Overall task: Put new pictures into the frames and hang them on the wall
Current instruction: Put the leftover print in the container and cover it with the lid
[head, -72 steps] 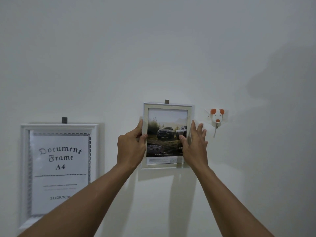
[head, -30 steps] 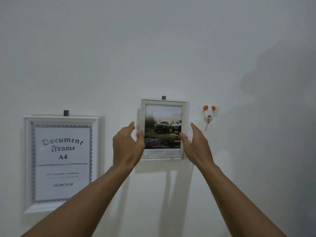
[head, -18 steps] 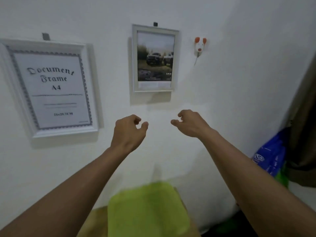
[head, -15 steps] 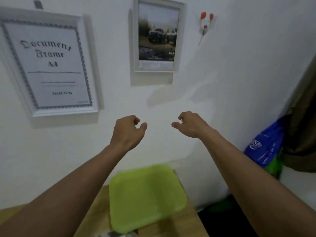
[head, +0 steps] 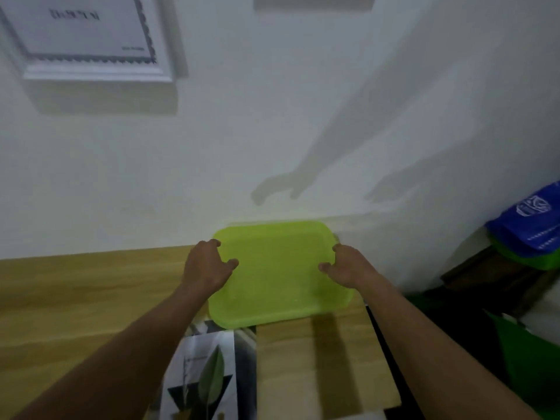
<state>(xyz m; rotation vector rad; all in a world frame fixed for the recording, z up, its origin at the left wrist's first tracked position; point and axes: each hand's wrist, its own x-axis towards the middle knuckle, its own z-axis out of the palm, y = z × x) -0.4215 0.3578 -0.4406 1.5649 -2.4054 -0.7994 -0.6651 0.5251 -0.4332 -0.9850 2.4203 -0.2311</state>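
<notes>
tray (head: pixel 281 277) blocks table's (head: pixel 75 292) far right | print (head: pixel 209 374) below it | left tabletop bare

The light is dim and flat, with a cool grey cast on the white wall (head: pixel 272 131). 2 soft arm shadows fall up and to the right — so the source sits behind and to the left. The whole view is smeared by motion blur; the white document frame (head: pixel 91 40) bends at the wide-angle edge.
</notes>
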